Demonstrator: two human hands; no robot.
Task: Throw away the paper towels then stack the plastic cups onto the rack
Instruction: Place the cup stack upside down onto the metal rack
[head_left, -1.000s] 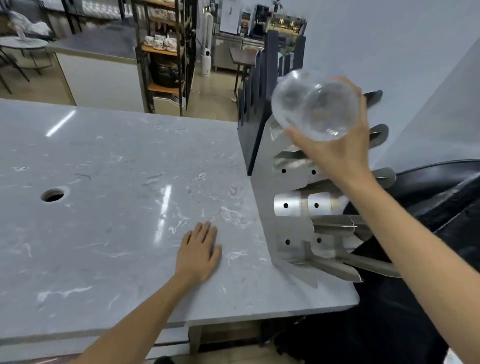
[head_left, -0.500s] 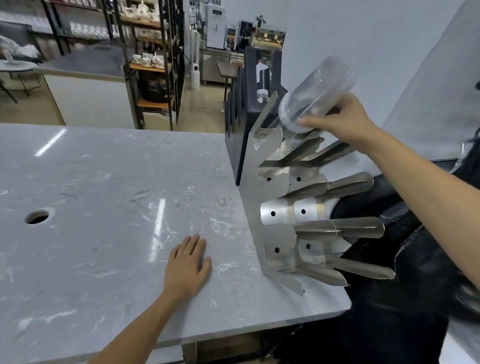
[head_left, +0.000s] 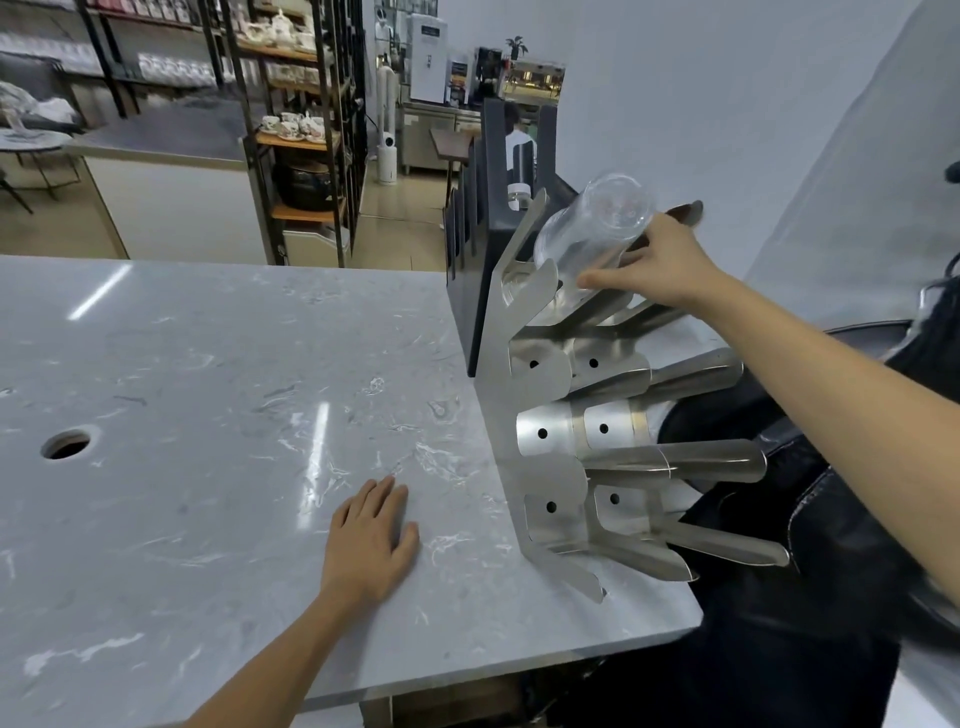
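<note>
1. Risk first: the plastic cup (head_left: 592, 244) was clear and smooth, tilted with its closed bottom up toward 1 o'clock and its mouth down toward 7 o'clock, going over a top prong of the rack (head_left: 550, 431). If I let go before it seated, I judged it could slide off and drop past the desk (head_left: 208, 395) edge into the black bag (head_left: 779, 597) at 5 o'clock.
2. Second risk: the prongs crowded close at the top row. A crooked push could have jammed the rim against the neighbouring prong, or squeezed the thin wall out of shape.
3. Third: the rack stood right at the desk's 3 o'clock edge, so a hard shove might have nudged it outward.
4. My right hand (head_left: 660, 265) gripped the cup from its 4 o'clock side, fingers (head_left: 597, 280) wrapped low on the wall near the mouth; how far the thumb reached behind, I could not tell.
5. My left hand (head_left: 369, 545) lay flat and empty on the desk, at 8 o'clock from the rack, well apart from the cup.
6. No paper towels showed anywhere on the desk.
</note>
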